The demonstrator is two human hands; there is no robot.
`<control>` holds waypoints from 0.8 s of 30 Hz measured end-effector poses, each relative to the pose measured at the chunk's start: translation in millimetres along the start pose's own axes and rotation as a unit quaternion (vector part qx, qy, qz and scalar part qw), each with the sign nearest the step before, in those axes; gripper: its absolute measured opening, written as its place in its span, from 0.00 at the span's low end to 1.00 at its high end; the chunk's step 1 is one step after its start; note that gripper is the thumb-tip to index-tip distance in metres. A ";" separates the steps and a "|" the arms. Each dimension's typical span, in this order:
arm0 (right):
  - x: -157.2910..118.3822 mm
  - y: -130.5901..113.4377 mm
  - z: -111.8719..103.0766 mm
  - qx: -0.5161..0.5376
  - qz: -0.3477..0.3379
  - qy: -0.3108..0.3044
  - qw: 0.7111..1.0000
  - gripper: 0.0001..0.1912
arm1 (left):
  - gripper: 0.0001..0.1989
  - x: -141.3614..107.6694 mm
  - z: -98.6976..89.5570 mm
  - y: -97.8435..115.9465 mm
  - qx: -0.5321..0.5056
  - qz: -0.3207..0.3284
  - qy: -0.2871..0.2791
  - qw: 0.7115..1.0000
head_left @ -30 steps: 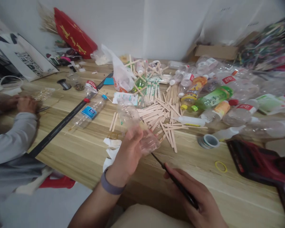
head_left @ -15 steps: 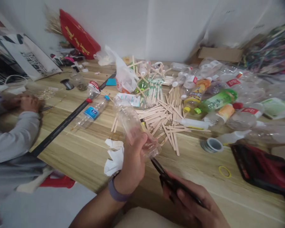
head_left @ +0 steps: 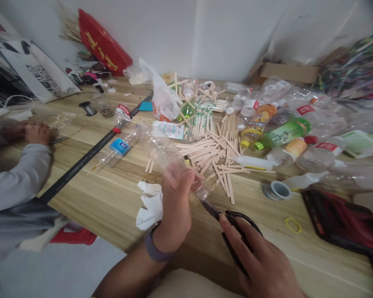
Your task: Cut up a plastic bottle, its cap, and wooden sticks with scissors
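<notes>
My left hand (head_left: 178, 198) is wrapped round a clear plastic bottle (head_left: 161, 151), which is tilted with one end up and to the left. In my right hand (head_left: 261, 256) are black scissors (head_left: 236, 225), their blades spread apart. One blade tip meets the bottle's lower right end; whether it enters the plastic cannot be made out. White crumpled paper (head_left: 151, 207) lies left of my left wrist. Beyond the bottle is a heap of wooden sticks (head_left: 202, 153).
Many plastic bottles (head_left: 287, 132) crowd the right side. A tape roll (head_left: 276, 190), a yellow ring (head_left: 293, 225) and a red and black case (head_left: 345, 219) lie nearer. At left, another person's hands (head_left: 34, 131) rest on the table. A labelled bottle (head_left: 119, 147) lies by the black strip (head_left: 77, 174).
The scissors have opened and turned, and my right hand has shifted over them. The bottle has swung a little, its far end moving left.
</notes>
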State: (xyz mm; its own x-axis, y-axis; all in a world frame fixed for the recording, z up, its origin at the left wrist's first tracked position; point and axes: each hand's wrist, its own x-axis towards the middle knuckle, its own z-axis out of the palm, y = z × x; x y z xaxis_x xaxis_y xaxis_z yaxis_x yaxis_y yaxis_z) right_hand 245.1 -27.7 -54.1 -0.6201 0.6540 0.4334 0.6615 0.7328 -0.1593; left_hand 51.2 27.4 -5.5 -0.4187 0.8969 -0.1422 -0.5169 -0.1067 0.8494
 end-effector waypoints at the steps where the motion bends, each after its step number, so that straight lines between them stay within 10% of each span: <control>1: 2.4 -0.1 -0.2 0.004 -0.002 0.001 1.000 0.52 | 0.14 0.6 0.0 -0.4 -0.001 0.007 -0.001 1.000; 5: 16.8 -4.3 -6.2 0.334 0.120 -0.028 0.935 0.36 | 0.15 4.9 -3.6 -0.5 -0.021 0.011 0.002 1.000; 7: 21.5 -6.1 -6.6 0.563 0.263 -0.077 0.780 0.22 | 0.17 6.8 -6.1 -0.6 -0.030 -0.002 -0.010 0.999; 11: 23.5 -9.9 5.0 0.848 0.371 -0.171 0.338 0.19 | 0.19 5.9 -7.8 1.4 -0.073 -0.059 -0.046 0.995; 13: 23.7 -13.2 9.5 0.885 0.346 -0.179 0.255 0.18 | 0.19 4.5 -7.3 3.6 -0.091 -0.068 -0.056 0.992; 14: 23.7 -14.7 9.7 0.883 0.344 -0.174 0.269 0.19 | 0.19 4.2 -7.1 4.5 -0.094 -0.065 -0.061 0.992; 16: 22.5 -15.8 6.2 0.826 0.355 -0.144 0.414 0.20 | 0.20 4.8 -6.8 5.0 -0.075 -0.040 -0.061 0.994; 20: 12.3 -6.9 -0.9 0.375 0.203 -0.044 0.903 0.28 | 0.18 7.2 -4.9 0.7 -0.006 0.000 -0.009 1.000; 22: 7.4 -1.3 0.6 0.126 0.084 -0.030 0.988 0.41 | 0.16 7.4 -3.1 -1.4 -0.001 0.001 0.023 1.000; 24: 7.4 1.0 3.0 0.030 0.031 -0.019 0.999 0.47 | 0.15 7.3 -2.2 -1.7 -0.007 0.015 0.028 0.999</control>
State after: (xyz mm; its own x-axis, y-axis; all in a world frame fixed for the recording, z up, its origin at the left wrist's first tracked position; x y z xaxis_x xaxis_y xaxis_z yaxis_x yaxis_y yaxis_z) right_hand 239.9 -21.6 -53.7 -0.5945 0.7043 0.3879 0.6732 0.6998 -0.2388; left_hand 47.4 33.2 -9.1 -0.4744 0.8682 -0.1456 -0.5139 -0.1388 0.8466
